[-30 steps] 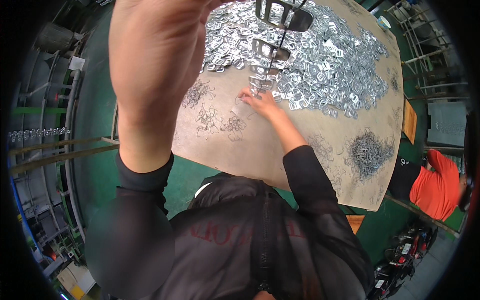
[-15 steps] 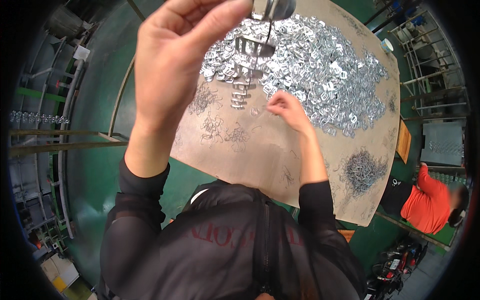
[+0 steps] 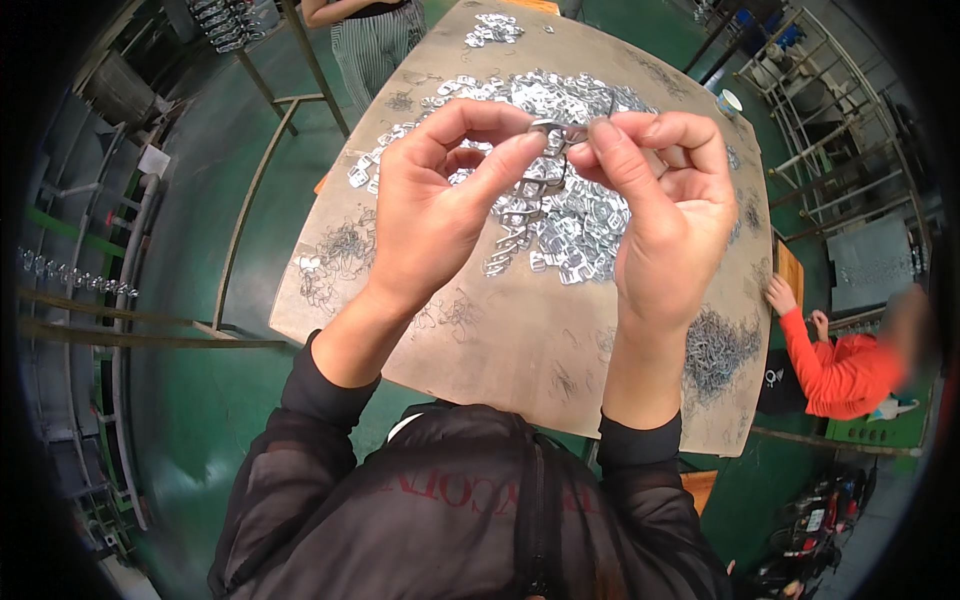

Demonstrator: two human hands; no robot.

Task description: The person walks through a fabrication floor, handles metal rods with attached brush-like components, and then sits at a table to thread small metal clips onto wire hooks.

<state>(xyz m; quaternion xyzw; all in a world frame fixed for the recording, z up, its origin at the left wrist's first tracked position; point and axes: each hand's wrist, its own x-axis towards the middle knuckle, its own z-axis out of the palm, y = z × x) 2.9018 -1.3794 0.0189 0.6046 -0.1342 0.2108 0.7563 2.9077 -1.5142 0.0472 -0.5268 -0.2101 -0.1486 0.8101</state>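
Observation:
My left hand is raised over the table, thumb and forefinger pinching a silvery metal buckle at the top of a chain. Below that buckle hangs a string of several linked metal buckles, reaching down in front of the heap. My right hand meets the left at the top buckle, its thumb and fingertips closed on the dark right edge of the metal. The fingertips partly hide how the pieces join. Behind both hands spreads a large heap of loose silvery buckles.
Bent wire hooks lie in a dense pile at the table's right and in a looser bunch at the left. A small white tub stands at the far right edge. One person in orange is at right; another in striped trousers stands beyond.
My right hand has risen from the tabletop beside the heap to meet the left. The left hand has come lower in view, still holding the chain. Another person now shows at the far side.

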